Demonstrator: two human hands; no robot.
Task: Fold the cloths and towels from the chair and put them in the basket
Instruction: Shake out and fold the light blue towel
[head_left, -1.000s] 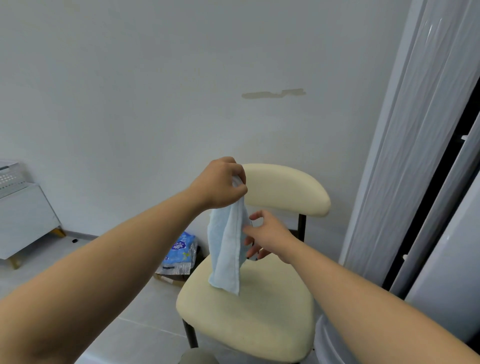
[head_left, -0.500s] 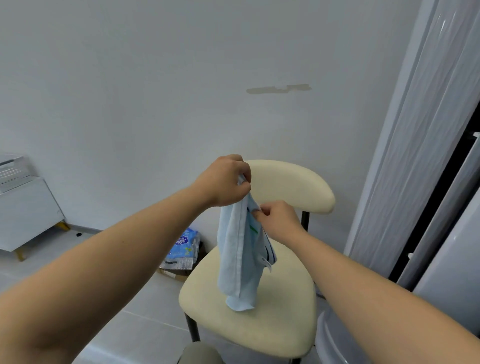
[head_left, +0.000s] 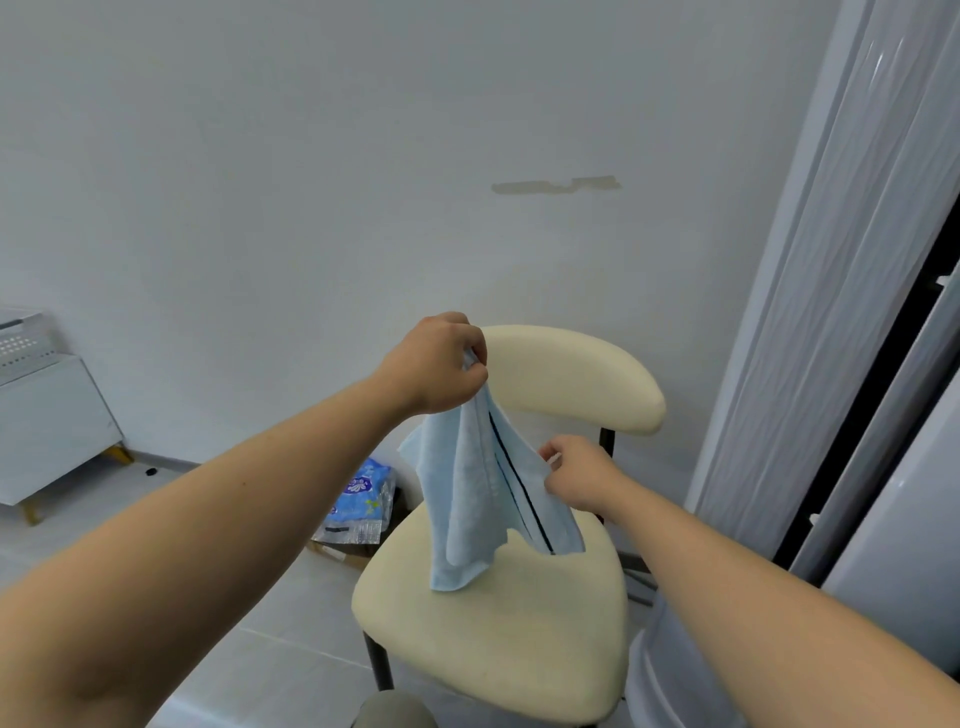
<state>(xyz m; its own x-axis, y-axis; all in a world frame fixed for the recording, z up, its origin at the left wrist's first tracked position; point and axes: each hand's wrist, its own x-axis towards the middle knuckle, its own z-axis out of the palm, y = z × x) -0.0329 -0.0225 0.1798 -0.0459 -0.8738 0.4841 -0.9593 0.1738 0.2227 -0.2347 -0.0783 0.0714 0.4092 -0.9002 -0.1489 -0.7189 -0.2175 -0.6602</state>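
At the middle of the frame, above the chair (head_left: 519, 649), I hold a light blue cloth (head_left: 467, 493) with a dark stripe running down it. My left hand (head_left: 436, 364) is closed around its top corner, just in front of the cream backrest. My right hand (head_left: 579, 478), lower and to the right, pinches the cloth's side edge between thumb and fingers. The cloth hangs loose and bunched between the two hands, with its lower end down by the seat; I cannot tell whether it touches the cushion.

I judge this cloth to be at the very start of its fold: it is spread only in part, no crease is made, and it has yet to go to the basket. No other cloth or towel shows on the seat or backrest, so this may be the last one, though I cannot be sure.

I cannot pick out the basket with certainty. A pale rounded form (head_left: 670, 675), cut off at the lower right, could be it, and so could the white perforated thing (head_left: 21, 338) at the left edge. What has already been put away is therefore hidden from me. A blue packet (head_left: 361, 493) lies on the floor left of the chair, its print too small to read.
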